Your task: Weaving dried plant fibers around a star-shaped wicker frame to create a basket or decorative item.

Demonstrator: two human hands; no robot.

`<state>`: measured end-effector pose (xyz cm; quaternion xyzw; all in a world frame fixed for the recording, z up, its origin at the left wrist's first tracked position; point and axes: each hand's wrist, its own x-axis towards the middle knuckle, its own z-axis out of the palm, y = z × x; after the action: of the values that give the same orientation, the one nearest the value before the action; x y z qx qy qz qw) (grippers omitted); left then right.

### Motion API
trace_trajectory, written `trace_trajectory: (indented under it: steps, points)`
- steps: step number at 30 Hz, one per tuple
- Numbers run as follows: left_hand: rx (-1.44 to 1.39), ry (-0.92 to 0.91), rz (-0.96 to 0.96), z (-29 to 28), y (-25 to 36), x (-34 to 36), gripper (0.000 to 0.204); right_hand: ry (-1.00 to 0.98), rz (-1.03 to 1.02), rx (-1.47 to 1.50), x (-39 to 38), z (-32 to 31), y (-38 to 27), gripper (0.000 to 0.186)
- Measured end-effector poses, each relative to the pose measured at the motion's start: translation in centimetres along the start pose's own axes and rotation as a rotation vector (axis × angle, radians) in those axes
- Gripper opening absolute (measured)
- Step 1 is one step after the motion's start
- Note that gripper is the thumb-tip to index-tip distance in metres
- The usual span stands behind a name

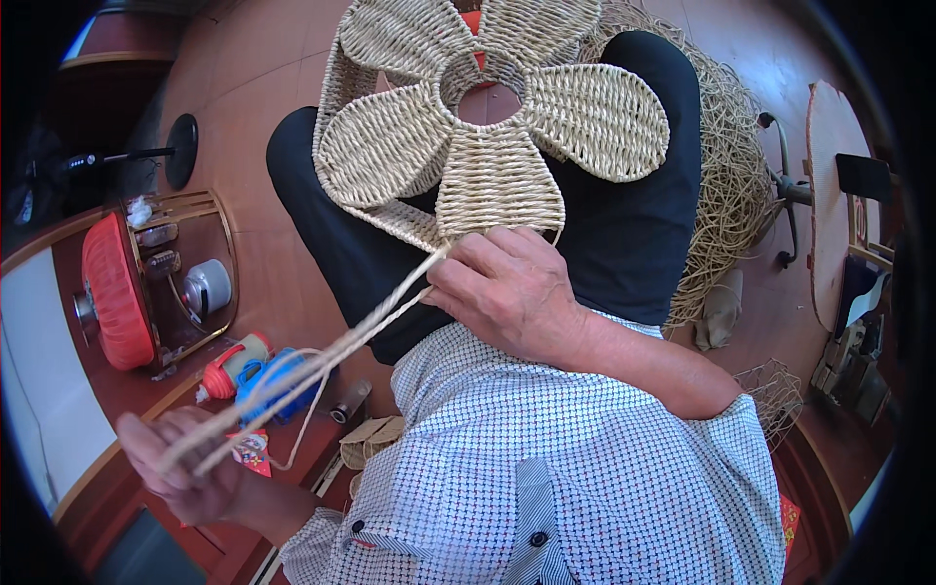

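Observation:
A flower-shaped woven straw piece (497,180) with a round hole in its middle rests across my knees. My right hand (512,288) is closed at the lower edge of its bottom petal, pinching there where the straw cord leaves the weave. From that spot two strands of pale straw cord (380,317) run taut down to the left. Their far end is in my left hand (190,463), which is closed round them and a little smeared by motion. A loose loop of the cord hangs beside that hand.
Behind my right knee lies a big heap of straw cord (721,166). At the left, a shelf holds a red-covered round thing (117,292) and a silver kettle (207,290). A red-capped bottle (234,366) and a blue item (278,380) stand below. At the right is a round-edged board (829,195).

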<state>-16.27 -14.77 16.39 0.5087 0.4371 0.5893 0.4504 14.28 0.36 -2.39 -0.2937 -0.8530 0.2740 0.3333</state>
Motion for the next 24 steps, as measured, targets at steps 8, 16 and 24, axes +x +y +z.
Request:
trace_trajectory:
  steps: [8, 16, 24]
  points:
    - [1.549, 0.583, -0.048, -0.6, -7.1, 5.4, 0.021, 0.108, 0.222, 0.073, -0.4, -1.9, 0.6, 0.014]
    - [0.965, 0.042, 0.001, 13.4, -17.5, 3.5, 0.017, 0.023, 0.405, 0.118, -0.5, -3.1, 0.3, 0.015]
    - [1.190, -0.084, 0.226, 13.5, -20.9, 3.2, 0.032, 0.013, 0.419, 0.079, 0.0, -3.2, 0.8, 0.018]
